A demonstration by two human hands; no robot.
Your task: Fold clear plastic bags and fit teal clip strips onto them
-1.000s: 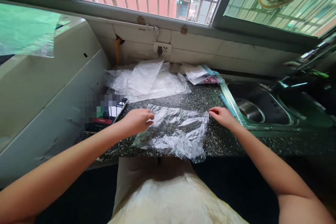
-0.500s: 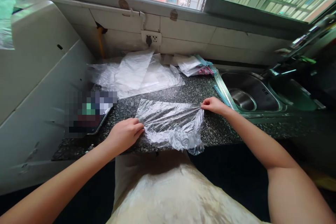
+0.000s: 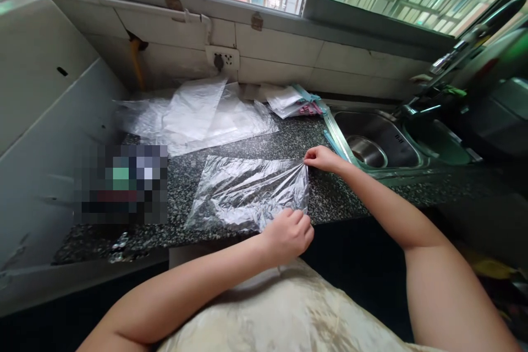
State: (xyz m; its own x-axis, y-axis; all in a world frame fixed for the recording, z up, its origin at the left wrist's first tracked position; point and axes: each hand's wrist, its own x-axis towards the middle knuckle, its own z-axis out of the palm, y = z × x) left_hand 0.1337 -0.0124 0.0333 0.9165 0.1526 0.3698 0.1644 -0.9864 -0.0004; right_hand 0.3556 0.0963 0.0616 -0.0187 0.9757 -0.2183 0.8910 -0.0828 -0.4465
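A clear, crinkled plastic bag lies flat on the dark speckled countertop in front of me. My right hand pinches the bag's far right corner. My left hand grips the near right corner at the counter's front edge. Between the two hands the bag's right edge is pulled taut.
More clear plastic bags lie spread at the back of the counter, with a small packet pile by the wall. A steel sink sits to the right. A blurred object rests at left. A wall socket is behind.
My left hand has moved from the bag's left edge across to its near right corner. The bag now lies flatter and more spread out. My right hand keeps its pinch on the far corner.
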